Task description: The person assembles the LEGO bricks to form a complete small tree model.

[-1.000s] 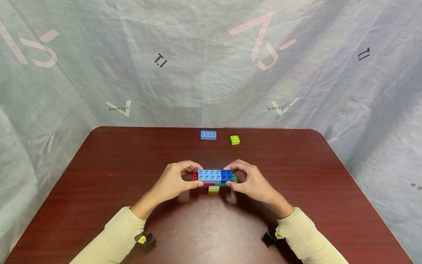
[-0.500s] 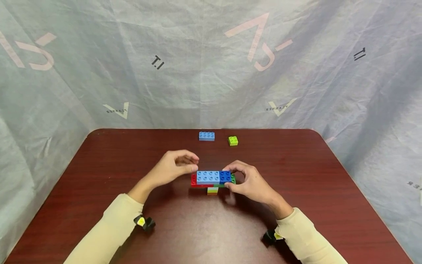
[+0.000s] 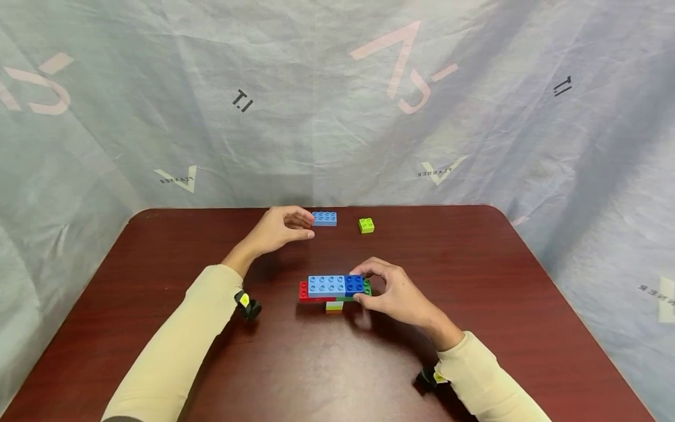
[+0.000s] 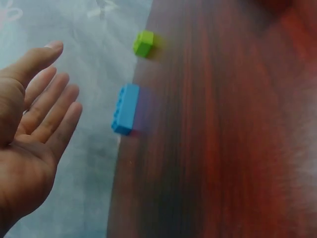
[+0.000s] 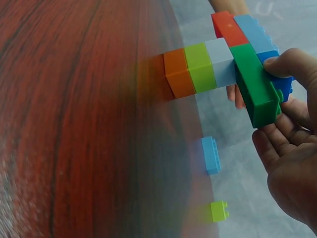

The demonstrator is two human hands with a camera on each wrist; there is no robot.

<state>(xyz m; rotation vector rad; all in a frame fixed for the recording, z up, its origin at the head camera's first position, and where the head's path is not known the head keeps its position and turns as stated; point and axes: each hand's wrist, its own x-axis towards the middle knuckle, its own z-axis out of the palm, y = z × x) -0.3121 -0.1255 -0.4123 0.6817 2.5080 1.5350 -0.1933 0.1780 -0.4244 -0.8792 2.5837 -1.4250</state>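
A T-shaped toy brick build stands on the table: an orange brick (image 5: 178, 74), a lime brick (image 5: 200, 68) and a white brick (image 5: 221, 62) form its post. Across the post lie a red brick (image 5: 230, 29) and a green brick (image 5: 256, 87), topped by a light blue brick (image 3: 327, 286) and a dark blue brick (image 3: 354, 285). My right hand (image 3: 398, 296) pinches the dark blue brick between thumb and fingers. Farther back, my left hand (image 3: 276, 230) holds nothing, its fingers extended beside a loose light blue brick (image 3: 324, 219), whose left end they overlap in the head view.
A small loose lime brick (image 3: 366, 226) sits right of the loose light blue one, near the far edge of the dark red wooden table (image 3: 448, 252). Behind the table hangs a grey printed cloth (image 3: 295, 135).
My left hand has let go of the build's left end and moved away, to the loose light blue brick at the back. My right hand still grips the build.
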